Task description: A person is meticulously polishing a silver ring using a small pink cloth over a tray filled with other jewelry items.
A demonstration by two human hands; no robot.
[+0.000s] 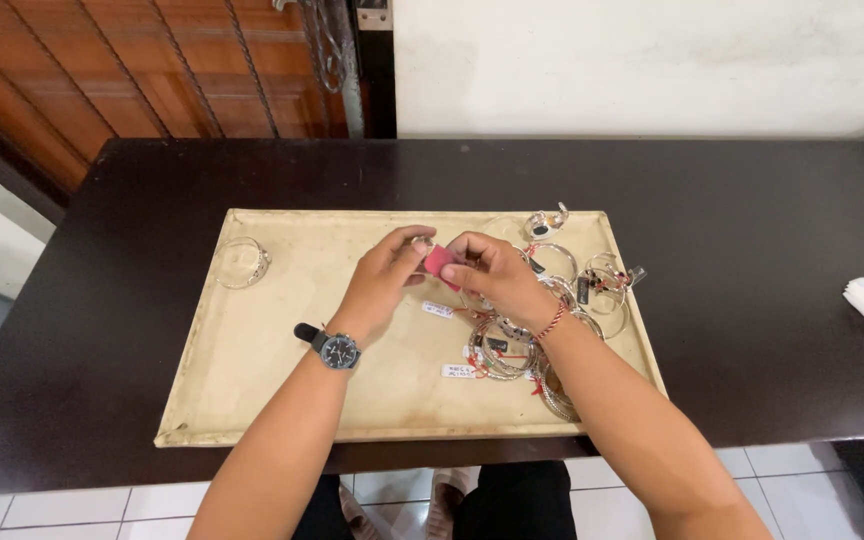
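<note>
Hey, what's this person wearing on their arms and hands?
Both forearms are bare, with no sleeves showing. The left hand has a black-strapped wristwatch with a dark round dial on its wrist. The right hand has a thin red and white cord bracelet. No gloves.

Even, soft indoor light falls from above, leaving the dark table (752, 300) with a dull sheen and faint shadows under the forearms on the beige tray (252, 380). The view is sharp centrally, with wide-angle bending toward the edges.
</note>
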